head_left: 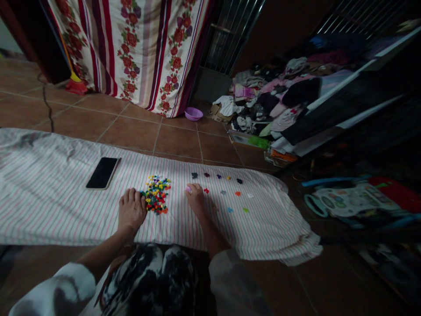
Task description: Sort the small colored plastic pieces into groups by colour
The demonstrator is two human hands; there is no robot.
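Observation:
My left hand [132, 208] lies palm down on the striped cloth, fingers stretched, its edge against a pile of small coloured pieces [158, 195]. They are mostly red, yellow, green and blue, too small to tell their exact kind. To the right of the pile, my right hand [196, 197] has its fingers curled down to the cloth, with a small pink piece [188, 189] at the fingertips. Beside it sits a red cluster [206, 191]. Further right are little one-colour clusters in rows, among them grey [223, 192], orange [237, 193], blue [230, 210] and lime green [245, 210].
A phone [103, 173] lies on the striped cloth [59, 197] at left. Beyond the cloth, a purple bowl [194, 114] and a red broom [76, 86] are on the tiled floor. Clothes [263, 96] are heaped at the back right, near a baby walker [345, 199].

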